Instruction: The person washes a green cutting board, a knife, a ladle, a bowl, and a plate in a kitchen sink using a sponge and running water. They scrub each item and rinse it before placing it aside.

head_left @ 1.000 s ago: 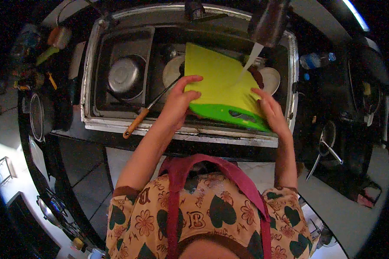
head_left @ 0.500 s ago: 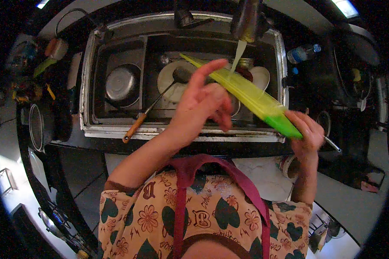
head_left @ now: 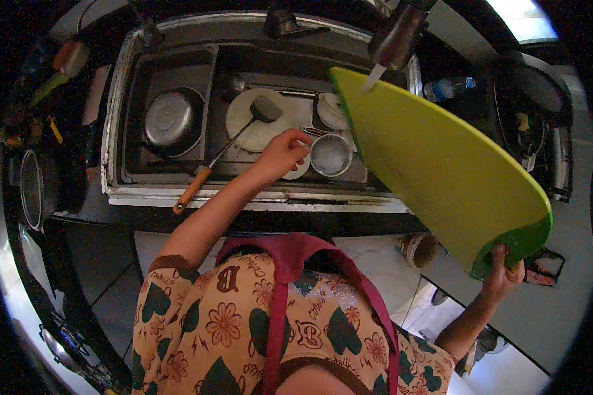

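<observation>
Crowding a steel sink [head_left: 257,197], dishes beside pale floor tiles [head_left: 560,322]

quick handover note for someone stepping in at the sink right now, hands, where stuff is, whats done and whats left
Right hand: grips the lower corner of the green cutting board, held tilted with its top edge under the running tap.
Left hand: off the board, reaching into the sink over a small white dish, beside the small metal bowl.
In the sink: a steel pot on the left, a white plate with a long-handled brush across it.
Done: board is under the water.
Left: the dishes in the sink look unwashed, though I cannot tell for sure.
</observation>
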Motion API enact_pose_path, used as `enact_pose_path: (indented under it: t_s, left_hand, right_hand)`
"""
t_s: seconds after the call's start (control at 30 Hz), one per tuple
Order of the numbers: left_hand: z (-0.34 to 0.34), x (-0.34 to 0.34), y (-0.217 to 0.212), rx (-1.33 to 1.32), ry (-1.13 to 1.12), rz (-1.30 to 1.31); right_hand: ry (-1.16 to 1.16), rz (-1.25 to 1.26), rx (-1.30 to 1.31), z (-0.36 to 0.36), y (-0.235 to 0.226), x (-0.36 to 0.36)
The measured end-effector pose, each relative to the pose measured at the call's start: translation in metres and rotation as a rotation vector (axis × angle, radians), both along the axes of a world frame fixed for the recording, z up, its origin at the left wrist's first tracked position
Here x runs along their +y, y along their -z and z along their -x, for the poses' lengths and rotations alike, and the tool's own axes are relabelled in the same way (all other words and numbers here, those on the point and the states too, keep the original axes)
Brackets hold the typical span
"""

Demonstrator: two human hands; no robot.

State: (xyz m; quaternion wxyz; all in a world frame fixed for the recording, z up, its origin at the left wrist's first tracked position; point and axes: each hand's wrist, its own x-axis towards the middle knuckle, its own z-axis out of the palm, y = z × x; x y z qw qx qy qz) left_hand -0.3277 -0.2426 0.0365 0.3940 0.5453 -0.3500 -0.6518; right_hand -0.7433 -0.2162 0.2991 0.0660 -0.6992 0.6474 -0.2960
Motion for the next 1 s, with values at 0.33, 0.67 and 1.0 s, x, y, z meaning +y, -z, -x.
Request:
enact_pose_path:
  t_s: [0.33, 0.67, 1.0]
  left_hand:
    - [-0.008, -0.01, 0.03, -0.235, -0.042, 0.098]
    - [-0.042, 0.011, 0.084, -0.34, -0.366, 0.109]
    - [-0.038, 0.038, 0.068, -0.255, -0.626, -0.066]
  right_hand:
    - [0.307, -0.261, -0.712, -0.051, 0.036, -0.018]
    - [0.354, -0.456, -1.341, -0.119, 0.14, -0.017]
    - [0.326, -0.579, -1.776, -0.187, 0.246, -0.014]
